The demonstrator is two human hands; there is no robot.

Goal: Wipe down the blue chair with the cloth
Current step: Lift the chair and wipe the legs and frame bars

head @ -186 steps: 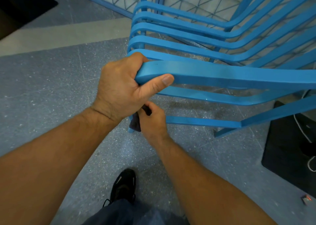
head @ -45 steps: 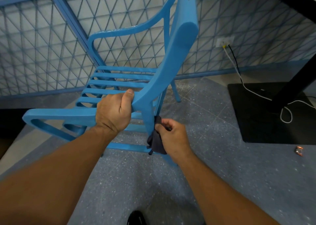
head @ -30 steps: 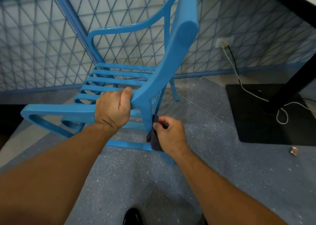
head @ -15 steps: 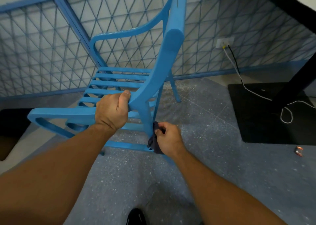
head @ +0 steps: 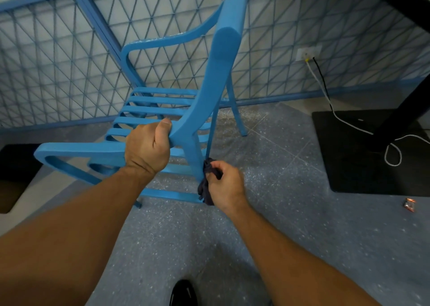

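Since half a second ago: right hand (head: pixel 226 184) and cloth (head: pixel 207 184) barely shifted on the rear leg of the blue chair (head: pixel 209 91), so leg wiping continues | left hand (head: pixel 146 147) grip: clenched on armrest beside that leg, steadying chair | right grip: closed, pinching cloth against leg.

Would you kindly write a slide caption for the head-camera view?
Left hand grips the tilted blue chair while the right hand rubs a dark cloth on its leg.
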